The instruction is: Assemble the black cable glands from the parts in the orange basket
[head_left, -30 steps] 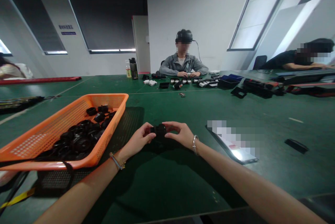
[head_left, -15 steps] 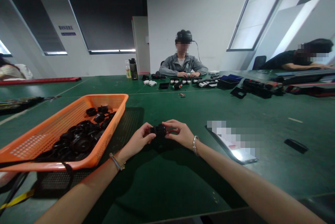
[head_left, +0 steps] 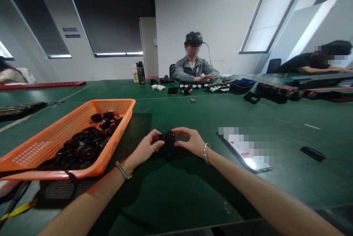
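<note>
Head view: left hand [head_left: 145,147] and right hand [head_left: 190,141] pinch black part [head_left: 168,137].

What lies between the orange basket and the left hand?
Head view: only the edge of a black perforated mat under the orange plastic basket, then bare green tabletop to the left hand gripping a small black part.

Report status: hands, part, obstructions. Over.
Left hand and right hand both shut on small black part. Orange basket of black parts sits left, apart from hands.
</note>
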Motion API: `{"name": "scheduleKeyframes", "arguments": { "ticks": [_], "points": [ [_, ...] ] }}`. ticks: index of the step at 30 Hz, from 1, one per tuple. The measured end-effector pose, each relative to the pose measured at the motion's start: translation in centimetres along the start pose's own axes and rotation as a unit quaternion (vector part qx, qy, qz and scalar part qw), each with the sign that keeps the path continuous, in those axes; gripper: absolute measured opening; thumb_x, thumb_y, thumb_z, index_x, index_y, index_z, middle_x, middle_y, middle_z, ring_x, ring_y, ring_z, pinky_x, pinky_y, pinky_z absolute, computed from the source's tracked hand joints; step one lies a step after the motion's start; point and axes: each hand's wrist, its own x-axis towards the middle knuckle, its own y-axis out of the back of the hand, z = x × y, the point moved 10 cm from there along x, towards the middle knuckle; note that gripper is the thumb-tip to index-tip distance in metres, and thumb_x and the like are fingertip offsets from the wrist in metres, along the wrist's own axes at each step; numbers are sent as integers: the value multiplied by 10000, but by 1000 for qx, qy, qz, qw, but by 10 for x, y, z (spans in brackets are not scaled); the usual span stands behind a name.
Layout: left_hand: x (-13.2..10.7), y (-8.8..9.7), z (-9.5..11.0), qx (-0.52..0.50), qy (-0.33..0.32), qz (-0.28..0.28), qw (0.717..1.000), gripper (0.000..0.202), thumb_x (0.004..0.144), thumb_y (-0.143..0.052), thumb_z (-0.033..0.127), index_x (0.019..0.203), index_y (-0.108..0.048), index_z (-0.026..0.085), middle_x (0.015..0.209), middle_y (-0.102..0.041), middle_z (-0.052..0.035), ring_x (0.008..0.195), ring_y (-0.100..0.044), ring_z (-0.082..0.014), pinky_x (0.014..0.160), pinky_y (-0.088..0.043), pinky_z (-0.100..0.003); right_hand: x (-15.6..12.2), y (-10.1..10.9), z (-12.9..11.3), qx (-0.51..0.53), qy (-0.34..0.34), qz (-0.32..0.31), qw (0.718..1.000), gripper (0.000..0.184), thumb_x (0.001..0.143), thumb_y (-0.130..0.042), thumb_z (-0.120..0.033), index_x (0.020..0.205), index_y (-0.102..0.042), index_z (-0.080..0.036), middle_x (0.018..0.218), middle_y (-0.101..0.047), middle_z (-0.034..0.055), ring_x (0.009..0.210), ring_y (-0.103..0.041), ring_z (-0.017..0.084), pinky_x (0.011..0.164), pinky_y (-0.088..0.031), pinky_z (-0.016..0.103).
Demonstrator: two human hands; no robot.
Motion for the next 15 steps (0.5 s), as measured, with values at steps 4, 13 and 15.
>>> {"name": "scheduleKeyframes", "arguments": {
  "ticks": [4, 13, 15],
  "points": [
    [0, 0, -2, 5, -3, -2, 1000, 192, 708, -532, 306, 794, -419, 177, 542, -419, 92, 461, -374, -59, 467, -284, -195, 0, 0, 0, -16, -3, -4, 1000, 406, 565, -716, -148, 966, -654, -173, 906, -681, 48, 822, -622, 167, 847, -484, 373],
    [0, 0, 1, 8, -3, -3, 1000, 205, 702, -526, 325, 788, -410, 181, 550, -413, 89, 464, -372, -61, 463, -280, -197, -1, 1, 1, -35, -8, -7, 999, 413, 591, -717, -207, 999, -657, -176, 922, -683, 60, 822, -623, 174, 845, -487, 392],
    [0, -1, 1, 5, -2, -5, 1000, 209, 700, -527, 329, 790, -410, 181, 555, -416, 88, 468, -374, -62, 461, -279, -198, -1, 1, 2, -35, -4, -9, 999, 421, 585, -724, -215, 1000, -660, -184, 910, -682, 56, 808, -621, 172, 829, -495, 390]
  ]
}}
